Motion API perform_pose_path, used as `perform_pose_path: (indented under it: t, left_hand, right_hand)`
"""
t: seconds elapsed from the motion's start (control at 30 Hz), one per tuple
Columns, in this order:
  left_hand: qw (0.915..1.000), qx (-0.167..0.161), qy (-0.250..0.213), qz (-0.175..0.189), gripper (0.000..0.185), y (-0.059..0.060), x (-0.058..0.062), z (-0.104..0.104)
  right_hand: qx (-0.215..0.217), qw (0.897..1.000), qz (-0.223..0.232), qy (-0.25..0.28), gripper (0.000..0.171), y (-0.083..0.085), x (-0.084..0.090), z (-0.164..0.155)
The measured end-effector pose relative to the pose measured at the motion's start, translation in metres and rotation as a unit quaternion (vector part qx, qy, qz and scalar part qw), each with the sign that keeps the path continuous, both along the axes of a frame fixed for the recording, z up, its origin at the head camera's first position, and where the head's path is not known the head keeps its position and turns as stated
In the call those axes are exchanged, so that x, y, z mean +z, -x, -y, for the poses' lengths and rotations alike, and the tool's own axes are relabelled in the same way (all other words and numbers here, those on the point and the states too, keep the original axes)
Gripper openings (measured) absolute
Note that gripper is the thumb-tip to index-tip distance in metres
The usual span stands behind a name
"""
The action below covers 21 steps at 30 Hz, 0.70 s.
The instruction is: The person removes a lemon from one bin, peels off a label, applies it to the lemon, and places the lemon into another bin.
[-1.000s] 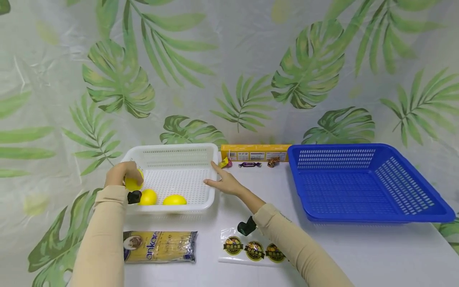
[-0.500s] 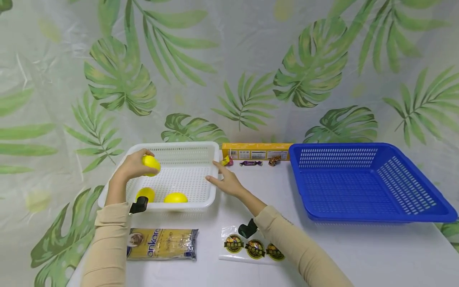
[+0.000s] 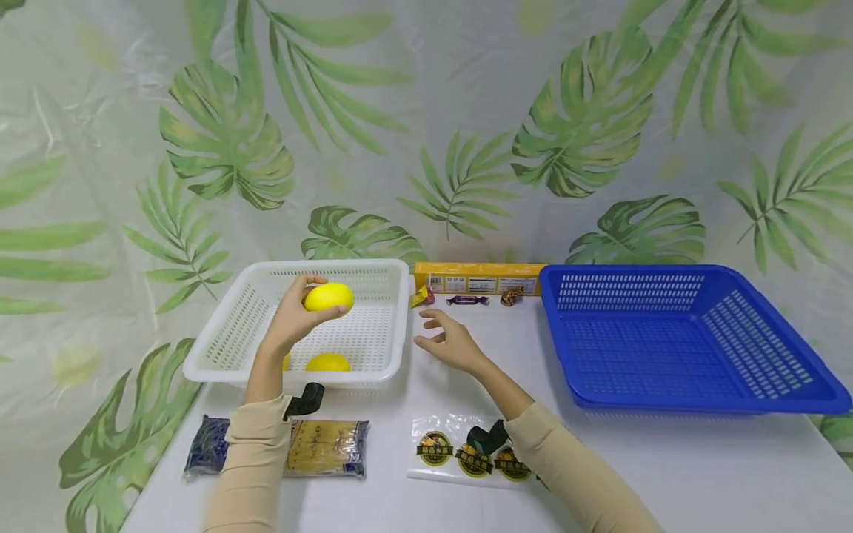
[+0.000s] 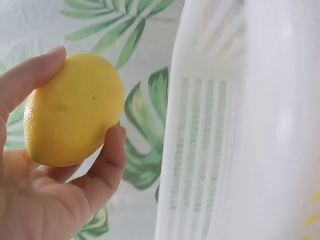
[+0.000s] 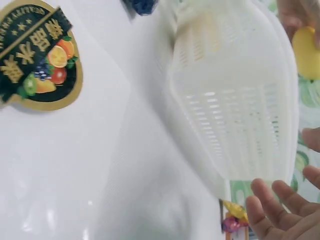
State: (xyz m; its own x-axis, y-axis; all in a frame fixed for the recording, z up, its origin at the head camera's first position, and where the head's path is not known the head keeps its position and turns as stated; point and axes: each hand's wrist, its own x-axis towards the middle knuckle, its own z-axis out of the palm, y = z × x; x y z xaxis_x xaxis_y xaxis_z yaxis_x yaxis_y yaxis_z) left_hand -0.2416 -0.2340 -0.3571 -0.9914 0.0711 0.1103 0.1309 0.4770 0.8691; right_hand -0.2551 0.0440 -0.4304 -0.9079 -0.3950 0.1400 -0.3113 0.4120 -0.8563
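Two hands show in the head view: the left hand (image 3: 293,318) is raised over the white basket (image 3: 226,348), wrist bent, its fingers and thumb curled round a lemon (image 3: 329,297) held above the basket floor, while the right hand (image 3: 452,342) hovers just right of the basket's rim, palm down, fingers loosely spread and holding nothing. One more lemon (image 3: 327,362) lies inside the basket near its front wall, and another peeks out behind the left wrist. Both forearms wear beige sleeves with a small black camera at each wrist. On the white table (image 3: 666,474) lie a pasta packet (image 3: 326,446), a clear bag (image 3: 460,455) with round fruit labels, a blue basket (image 3: 673,337), a yellow box (image 3: 476,279) and three wrapped sweets (image 3: 466,300) at the back; a leaf-print curtain (image 3: 426,126) hangs behind. From the left wrist, the lemon (image 4: 72,110) sits between thumb and fingertips (image 4: 112,155), beside the basket's slotted wall (image 4: 220,130). From the right wrist, relaxed fingertips (image 5: 275,205) are apart from the basket's side (image 5: 235,95), with a fruit label (image 5: 37,55) on the table.
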Motion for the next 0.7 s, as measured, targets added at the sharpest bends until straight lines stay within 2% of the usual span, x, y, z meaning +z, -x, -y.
perform_pose_path:
  t: [0.17, 0.4, 0.57, 0.7]
  left_hand:
    - [0.9997, -0.011, -0.02, -0.001, 0.064, 0.0, -0.016, -0.028]
    - [0.9983, -0.042, -0.035, -0.018, 0.061, -0.004, -0.03, -0.074]
    - [0.997, -0.052, -0.035, -0.045, 0.058, -0.006, -0.039, -0.111]
    - [0.9937, -0.07, -0.01, -0.087, 0.058, -0.007, -0.051, -0.141]
  right_hand:
    - [0.001, 1.0, 0.013, -0.011, 0.051, -0.018, -0.006, -0.024]
    - [0.009, 0.999, 0.004, -0.037, 0.053, -0.048, -0.02, -0.054]
    - [-0.003, 0.998, -0.019, -0.061, 0.051, -0.069, -0.031, -0.07]
    - [-0.014, 0.995, -0.032, -0.095, 0.049, -0.086, -0.036, -0.077]
